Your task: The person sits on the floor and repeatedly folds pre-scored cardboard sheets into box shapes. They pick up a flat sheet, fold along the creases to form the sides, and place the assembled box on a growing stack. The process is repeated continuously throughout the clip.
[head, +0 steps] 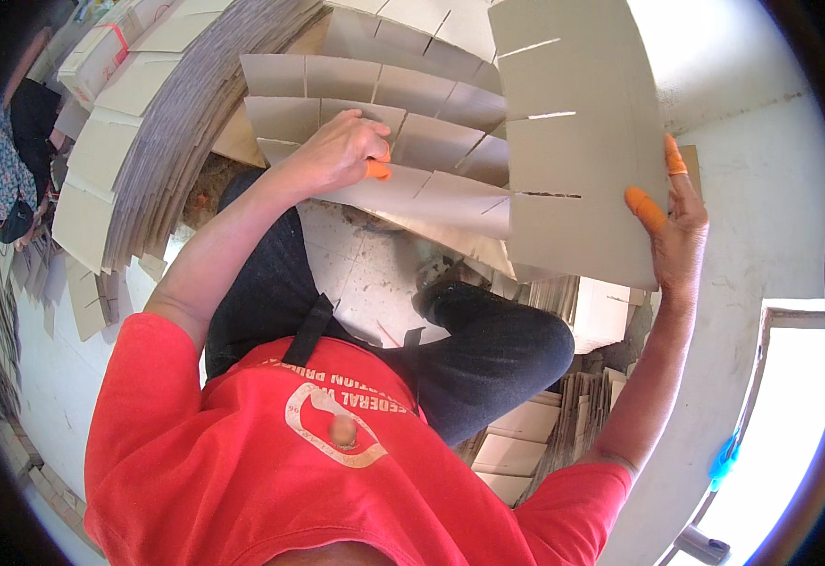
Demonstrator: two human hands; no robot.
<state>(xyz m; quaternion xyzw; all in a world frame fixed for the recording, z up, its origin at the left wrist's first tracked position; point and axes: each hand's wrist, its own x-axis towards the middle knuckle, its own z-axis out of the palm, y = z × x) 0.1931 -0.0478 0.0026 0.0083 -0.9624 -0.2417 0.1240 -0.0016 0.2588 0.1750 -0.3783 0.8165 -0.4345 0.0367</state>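
Orange finger cots cover the thumb and a finger on each hand. My left hand [352, 152] is at the nearest of several upright slotted cardboard strips [447, 187], its thumb and forefinger closed at the top edge. Part of that grip is hidden behind the hand. On the right, my right hand [680, 226] holds a large slotted cardboard sheet [589, 156] by its outer edge, thumb on the near face and fingers behind. This sheet stands across the right ends of the strips, its slots facing them. Whether they interlock there, I cannot tell.
A tall stack of slotted cardboard [172, 127] rises at the left, with a box [101, 64] on top. Beneath the strips shows a wooden board [447, 240]. More cardboard stacks [518, 439] stand beside my bent leg, near the white wall [745, 198].
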